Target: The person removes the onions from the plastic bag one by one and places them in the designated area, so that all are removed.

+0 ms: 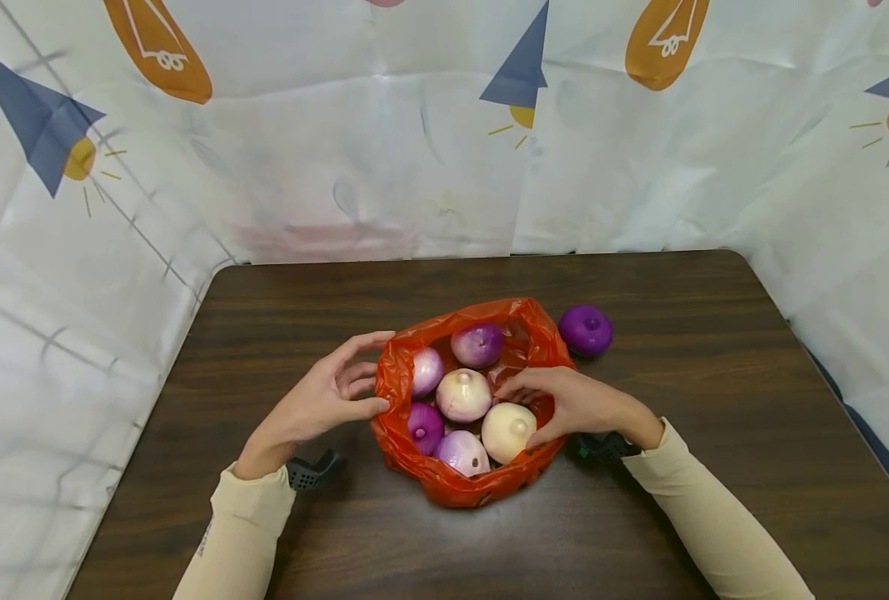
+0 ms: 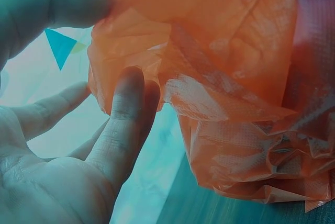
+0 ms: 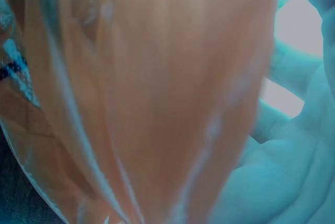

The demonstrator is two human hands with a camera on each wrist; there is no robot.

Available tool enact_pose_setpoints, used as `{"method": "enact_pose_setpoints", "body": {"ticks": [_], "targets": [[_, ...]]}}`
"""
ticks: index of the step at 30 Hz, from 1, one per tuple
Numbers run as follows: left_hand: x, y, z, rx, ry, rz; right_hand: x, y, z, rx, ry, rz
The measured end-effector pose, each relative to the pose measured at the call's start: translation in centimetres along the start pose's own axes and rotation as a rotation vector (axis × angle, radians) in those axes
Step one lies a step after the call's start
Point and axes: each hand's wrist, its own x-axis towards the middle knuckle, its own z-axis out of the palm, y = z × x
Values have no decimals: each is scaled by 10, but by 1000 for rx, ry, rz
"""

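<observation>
An orange-red plastic bag (image 1: pixel 459 492) stands with its mouth spread wide, several onions inside. Cream and purple ones show, among them a white onion (image 1: pixel 509 432) at the right. My left hand (image 1: pixel 320 396) touches the bag's left rim, thumb and fingers apart; in the left wrist view the fingers rest against the bag's thin plastic (image 2: pixel 230 35). Reaching over the right rim, my right hand (image 1: pixel 564 404) holds the white onion, fingertips at its far side and thumb at its near side. The bag wall (image 3: pixel 157 88) hides those fingertips in the right wrist view.
A dark purple onion (image 1: pixel 586 330) lies on the table just beyond the bag's right back edge. The dark wood-grain table (image 1: pixel 302 300) reaches back to a white printed curtain (image 1: pixel 384 167), which also hangs along both sides.
</observation>
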Motion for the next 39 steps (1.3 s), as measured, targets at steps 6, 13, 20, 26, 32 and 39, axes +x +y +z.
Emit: {"method": "enact_pose_setpoints", "body": {"ticks": [6,13,20,26,32,39], "targets": [[0,1,0,-12,-1,-6,0,-1,0,-68,7,-8],[1,1,0,-7,-12,7,-1,0,-1,-67,33,-38],[1,-1,-1,-3,-10,23,0,-1,-2,-51,42,-53],[0,0,-1,-7,-12,20,-3,-3,-4,-84,101,-71],[0,0,0,-6,-13,19,-5,-3,-6,-66,135,-58],[0,0,0,-12,-18,22,-4,-3,-8,-25,189,-43]]}}
